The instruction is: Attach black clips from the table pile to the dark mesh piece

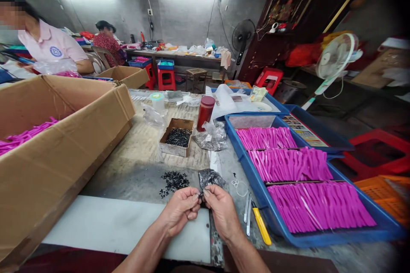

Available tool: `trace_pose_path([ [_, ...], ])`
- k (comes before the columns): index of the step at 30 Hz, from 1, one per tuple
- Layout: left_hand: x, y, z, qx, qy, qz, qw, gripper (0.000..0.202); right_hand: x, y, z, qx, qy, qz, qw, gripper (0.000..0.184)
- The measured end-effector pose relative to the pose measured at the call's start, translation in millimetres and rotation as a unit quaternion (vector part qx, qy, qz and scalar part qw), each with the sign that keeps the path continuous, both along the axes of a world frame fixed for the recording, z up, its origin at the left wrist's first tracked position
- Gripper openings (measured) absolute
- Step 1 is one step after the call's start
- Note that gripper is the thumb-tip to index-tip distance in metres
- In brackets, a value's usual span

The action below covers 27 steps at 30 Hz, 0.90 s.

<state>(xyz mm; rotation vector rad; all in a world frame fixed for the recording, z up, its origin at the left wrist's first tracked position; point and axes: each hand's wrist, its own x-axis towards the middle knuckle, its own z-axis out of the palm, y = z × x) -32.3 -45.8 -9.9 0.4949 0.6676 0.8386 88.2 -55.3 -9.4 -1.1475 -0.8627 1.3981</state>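
My left hand (181, 210) and my right hand (221, 211) meet over the near edge of the worktable, fingertips pinched together on a small dark piece that I cannot make out. A crumpled clear bag (209, 178) of small black parts lies just beyond my fingers. To its left a loose heap of small black parts (173, 181) sits on the table. A white board (121, 226) lies under my left wrist. Right of my right hand rest a yellow-handled knife (261, 224) and white tweezers (247, 211).
A blue tray (256, 183) with rows of pink strips fills the right. A big cardboard box (64, 153) with pink pieces stands left. A small box of black parts (177, 137), a red bottle (205, 113) and bags lie mid-table. Two other people work at the far left.
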Motion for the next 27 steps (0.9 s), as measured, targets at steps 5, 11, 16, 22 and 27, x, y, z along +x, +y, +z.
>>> trace_pose_path([
  [5,-0.1,-0.6,-0.7,-0.005,-0.005,-0.007,1.000,0.019,-0.5,1.2,-0.5,0.000,0.000,-0.006,1.000,0.014],
  [11,-0.7,-0.8,-2.9,-0.007,-0.013,-0.009,1.000,0.017,-0.9,-0.1,-3.7,-0.006,0.012,-0.008,1.000,0.014],
  [16,-0.7,-0.9,-4.5,-0.006,-0.014,-0.013,1.000,0.016,-1.4,0.2,-7.5,-0.006,0.008,-0.006,1.000,0.015],
  [22,-0.4,-0.7,-4.0,-0.008,-0.017,-0.012,1.000,0.016,-2.9,0.1,-4.2,-0.011,0.008,-0.011,1.000,0.017],
  [27,-0.9,-1.4,-4.2,-0.014,-0.016,-0.016,1.000,0.018,-2.6,-0.5,-4.3,-0.015,0.005,-0.009,1.000,0.019],
])
